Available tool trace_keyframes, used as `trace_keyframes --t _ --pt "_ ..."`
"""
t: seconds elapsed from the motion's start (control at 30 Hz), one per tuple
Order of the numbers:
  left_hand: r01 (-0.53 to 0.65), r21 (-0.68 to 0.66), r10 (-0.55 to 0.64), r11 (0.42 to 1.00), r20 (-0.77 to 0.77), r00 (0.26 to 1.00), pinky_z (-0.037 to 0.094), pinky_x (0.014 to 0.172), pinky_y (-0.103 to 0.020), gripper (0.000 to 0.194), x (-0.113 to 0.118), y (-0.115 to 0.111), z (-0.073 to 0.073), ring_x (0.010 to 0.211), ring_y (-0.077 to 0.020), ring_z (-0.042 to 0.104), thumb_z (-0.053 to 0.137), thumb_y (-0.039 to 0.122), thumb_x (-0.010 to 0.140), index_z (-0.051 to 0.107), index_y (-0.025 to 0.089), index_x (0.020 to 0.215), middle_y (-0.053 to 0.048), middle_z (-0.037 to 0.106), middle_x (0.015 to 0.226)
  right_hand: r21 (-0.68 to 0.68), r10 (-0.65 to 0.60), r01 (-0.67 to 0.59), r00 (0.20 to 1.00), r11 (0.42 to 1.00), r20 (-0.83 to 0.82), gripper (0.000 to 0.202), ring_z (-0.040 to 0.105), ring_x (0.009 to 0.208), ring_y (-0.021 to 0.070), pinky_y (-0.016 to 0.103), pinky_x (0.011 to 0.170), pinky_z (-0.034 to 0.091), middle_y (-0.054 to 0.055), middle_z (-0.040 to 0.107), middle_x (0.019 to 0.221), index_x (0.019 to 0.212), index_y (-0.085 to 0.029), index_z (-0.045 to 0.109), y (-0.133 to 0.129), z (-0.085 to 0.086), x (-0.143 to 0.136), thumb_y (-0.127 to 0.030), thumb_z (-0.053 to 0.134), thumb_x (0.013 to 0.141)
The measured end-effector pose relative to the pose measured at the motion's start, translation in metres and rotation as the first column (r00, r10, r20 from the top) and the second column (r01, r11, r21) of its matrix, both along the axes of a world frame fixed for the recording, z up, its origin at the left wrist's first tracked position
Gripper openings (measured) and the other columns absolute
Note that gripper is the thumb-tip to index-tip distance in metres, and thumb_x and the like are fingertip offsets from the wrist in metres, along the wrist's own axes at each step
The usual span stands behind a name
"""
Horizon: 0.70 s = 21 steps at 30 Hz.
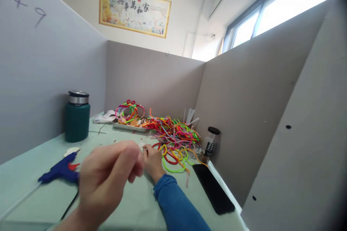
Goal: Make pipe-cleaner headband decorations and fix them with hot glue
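Observation:
My left hand (110, 180) is raised close to the camera, its fingers curled in and slightly blurred; whatever they may hold is hidden. Farther off, my right hand (154, 162) rests low at the table with fingers bent together, beside a small white piece (142, 145); its grip is too small to make out. Just right of it lie looped pipe cleaners (173, 170) in green, yellow and red. Behind them is a heap of multicoloured pipe cleaners (176, 131). A blue glue gun (61, 171) with a white glue stick (20, 200) lies left of my left hand.
A dark green flask (77, 122) stands at the left partition. At the back, a metal tray (130, 127) bears scraps and pipe-cleaner rings (128, 112). Along the right edge are a black-lidded jar (210, 144) and a flat black object (214, 189). Grey partitions (154, 75) enclose the table.

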<state>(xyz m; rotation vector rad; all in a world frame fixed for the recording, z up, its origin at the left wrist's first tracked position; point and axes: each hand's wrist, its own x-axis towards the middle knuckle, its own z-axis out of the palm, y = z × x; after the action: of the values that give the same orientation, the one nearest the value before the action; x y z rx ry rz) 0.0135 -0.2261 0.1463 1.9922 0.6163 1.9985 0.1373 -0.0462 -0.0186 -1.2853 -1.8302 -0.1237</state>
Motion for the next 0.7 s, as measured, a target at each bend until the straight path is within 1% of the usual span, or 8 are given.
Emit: trace_keyframes --t 0.07,0.17,0.27,0.33,0.43,0.53,0.63,0.7 --pt "-0.013 -0.106 0.008 0.994 -0.041 0.999 0.035 0.042 -0.021 0.040 0.006 0.025 -0.007 0.043 -0.0081 0.042 0.046 0.031 0.090 0.047 0.018 0.052 0.003 0.044 0.046 0.010 -0.053 0.053 0.999 0.999 -0.013 0.023 0.061 0.064 0.0149 0.023 0.057 0.033 0.000 0.068 0.073 0.093 -0.022 0.065 0.004 0.000 0.005 -0.024 0.042 0.090" --pt "-0.092 -0.277 0.070 0.956 -0.087 0.994 0.029 0.042 -0.021 0.041 0.019 0.078 -0.027 0.042 -0.0071 0.033 0.053 0.040 0.085 0.040 0.018 0.052 0.005 0.037 0.045 0.029 -0.136 0.139 0.988 0.990 -0.069 0.023 0.062 0.074 0.0157 0.024 0.063 0.036 0.002 0.069 0.081 0.091 -0.021 0.065 0.011 0.004 0.020 -0.019 0.041 0.089" --pt "-0.122 -0.358 0.024 0.926 -0.267 0.963 0.029 0.047 -0.021 0.045 0.028 0.127 -0.062 0.046 -0.0079 0.034 0.050 0.047 0.083 0.038 0.018 0.051 0.005 0.037 0.046 0.012 -0.247 0.252 0.957 0.968 -0.154 0.024 0.062 0.080 0.0169 0.025 0.069 0.039 0.004 0.068 0.087 0.089 -0.020 0.065 0.017 0.006 0.041 -0.017 0.041 0.089" --pt "-0.176 -0.349 0.017 0.921 -0.415 0.910 0.028 0.050 -0.022 0.046 0.032 0.150 -0.088 0.048 -0.0087 0.036 0.047 0.049 0.083 0.040 0.018 0.051 0.004 0.038 0.046 -0.015 -0.325 0.328 0.926 0.945 -0.192 0.023 0.061 0.084 0.0184 0.026 0.073 0.040 0.006 0.067 0.090 0.089 -0.019 0.066 0.022 0.005 0.055 -0.017 0.043 0.088" --pt "-0.283 -0.320 0.046 0.904 -0.586 0.809 0.025 0.053 -0.024 0.045 0.031 0.167 -0.123 0.050 -0.0096 0.037 0.043 0.049 0.085 0.044 0.017 0.054 0.003 0.041 0.049 -0.043 -0.394 0.394 0.895 0.918 -0.210 0.023 0.059 0.088 0.0212 0.029 0.077 0.040 0.008 0.066 0.089 0.088 -0.018 0.066 0.027 0.003 0.072 -0.016 0.044 0.087" --pt "-0.355 -0.328 0.030 0.875 -0.696 0.718 0.023 0.054 -0.025 0.044 0.026 0.173 -0.144 0.051 -0.0105 0.039 0.041 0.049 0.086 0.047 0.017 0.055 0.003 0.043 0.050 -0.020 -0.405 0.414 0.878 0.910 -0.255 0.024 0.058 0.093 0.0232 0.031 0.084 0.039 0.010 0.066 0.092 0.091 -0.016 0.066 0.032 0.003 0.082 -0.017 0.043 0.086" --pt "-0.400 -0.333 0.039 0.854 -0.725 0.687 0.023 0.055 -0.025 0.043 0.021 0.177 -0.149 0.052 -0.0111 0.040 0.040 0.047 0.087 0.047 0.018 0.056 0.002 0.046 0.051 -0.061 -0.447 0.458 0.817 0.887 -0.365 0.026 0.058 0.097 0.0242 0.031 0.086 0.039 0.014 0.066 0.098 0.097 -0.013 0.065 0.036 0.008 0.088 -0.017 0.042 0.085" --pt "-0.412 -0.346 0.033 0.843 -0.730 0.682 0.024 0.055 -0.025 0.043 0.021 0.180 -0.143 0.053 -0.0114 0.042 0.040 0.047 0.087 0.048 0.018 0.057 0.001 0.048 0.052 -0.134 -0.506 0.495 0.772 0.858 -0.384 0.027 0.059 0.097 0.0253 0.031 0.085 0.040 0.016 0.065 0.102 0.101 -0.010 0.064 0.038 0.015 0.093 -0.020 0.044 0.084"
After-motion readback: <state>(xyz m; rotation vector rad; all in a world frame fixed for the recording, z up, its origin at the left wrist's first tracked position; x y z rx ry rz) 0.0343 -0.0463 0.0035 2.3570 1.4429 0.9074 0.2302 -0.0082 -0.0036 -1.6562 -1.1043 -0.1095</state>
